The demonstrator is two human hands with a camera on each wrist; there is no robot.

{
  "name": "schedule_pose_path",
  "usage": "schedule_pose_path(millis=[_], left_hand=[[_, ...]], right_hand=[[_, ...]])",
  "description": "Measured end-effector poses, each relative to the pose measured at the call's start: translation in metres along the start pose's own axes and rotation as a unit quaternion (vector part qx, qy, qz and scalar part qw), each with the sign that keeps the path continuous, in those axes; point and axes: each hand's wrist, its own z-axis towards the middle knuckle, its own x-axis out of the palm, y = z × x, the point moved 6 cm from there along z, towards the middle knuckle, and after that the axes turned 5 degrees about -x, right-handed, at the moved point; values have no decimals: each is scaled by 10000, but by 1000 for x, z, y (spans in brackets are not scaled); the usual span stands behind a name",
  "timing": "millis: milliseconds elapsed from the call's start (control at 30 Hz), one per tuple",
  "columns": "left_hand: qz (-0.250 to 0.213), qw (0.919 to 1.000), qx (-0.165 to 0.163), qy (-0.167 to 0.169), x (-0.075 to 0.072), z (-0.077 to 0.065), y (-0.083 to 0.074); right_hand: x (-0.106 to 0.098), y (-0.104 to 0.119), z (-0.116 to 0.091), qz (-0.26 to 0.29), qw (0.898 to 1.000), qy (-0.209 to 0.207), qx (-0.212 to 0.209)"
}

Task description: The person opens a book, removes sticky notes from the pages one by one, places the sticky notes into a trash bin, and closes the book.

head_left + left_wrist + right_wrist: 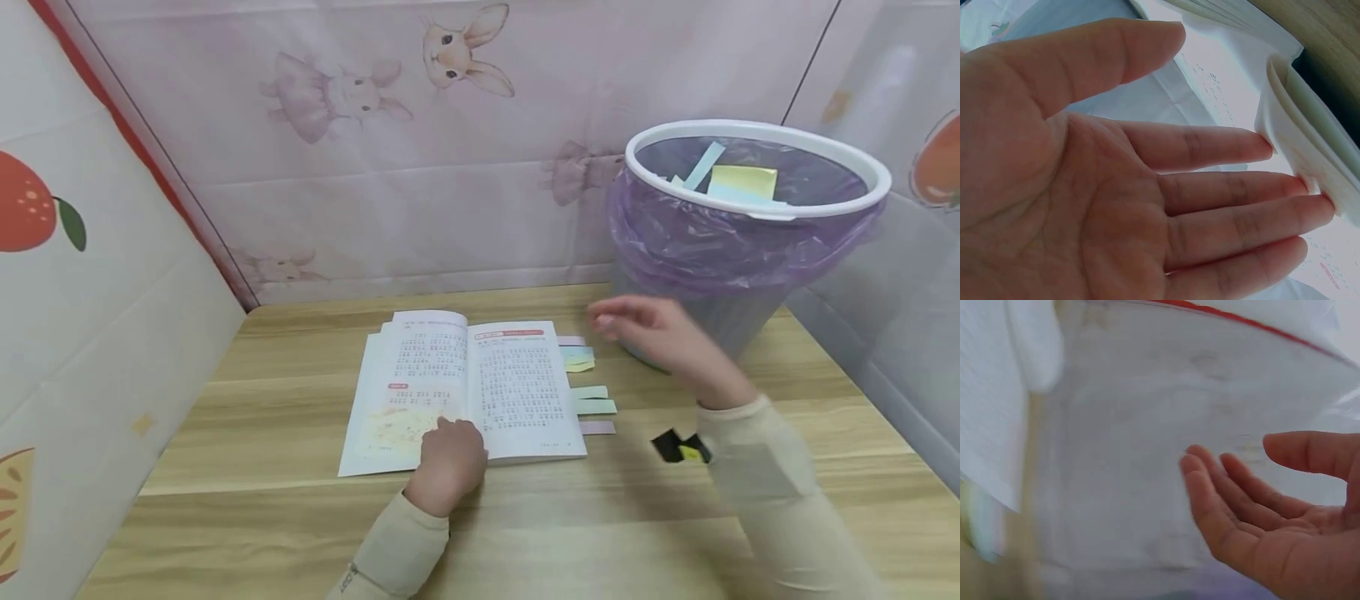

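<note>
An open book (517, 392) with printed pages lies on the wooden table. Several coloured sticky tabs (597, 406) stick out past its right edge. My left hand (453, 467) rests at the lower middle of the book; in the left wrist view its fingers (1241, 225) are nearly straight, their tips touching the pages near the fold. To the right of the book, in front of the bin, my right hand (667, 342) is raised in the air. In the right wrist view its fingers (1254, 494) are loosely bent, with nothing between them and the thumb.
A bin (750, 127) with a white rim and purple liner stands at the back right, holding a yellow sticky note (750, 177) and a blue paper strip (705, 167). A small black-and-yellow object (690, 450) lies by the right sleeve. Patterned walls border the table (247, 433).
</note>
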Motion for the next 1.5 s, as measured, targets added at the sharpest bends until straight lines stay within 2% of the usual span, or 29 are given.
schedule_pose_path(millis=[67, 167, 267, 400, 500, 767, 933, 1200, 1500], left_hand=[[5, 10000, -8, 35, 1, 0, 0], [8, 9999, -38, 114, 2, 2, 0], [-8, 9998, -75, 188, 3, 3, 0], [38, 9997, -82, 208, 5, 4, 0], [69, 9998, -82, 185, 6, 4, 0], [146, 9998, -50, 107, 5, 3, -1], [159, 9998, -74, 72, 3, 2, -1], [109, 9998, -81, 161, 2, 2, -1], [-1, 9998, -59, 200, 5, 3, 0]], right_hand=[[22, -33, 9, 291, 9966, 485, 591], [48, -73, 18, 482, 9870, 829, 1287], [63, -96, 23, 563, 9801, 835, 1708], [71, -110, 26, 894, 9756, 565, 1922], [75, -113, 28, 981, 9741, 436, 1989], [82, -116, 29, 553, 9685, 513, 2372], [85, -109, 16, 713, 9692, 621, 2275], [92, -95, 0, 1359, 9702, 677, 1891], [97, -91, -1, 1352, 9744, 375, 1759]])
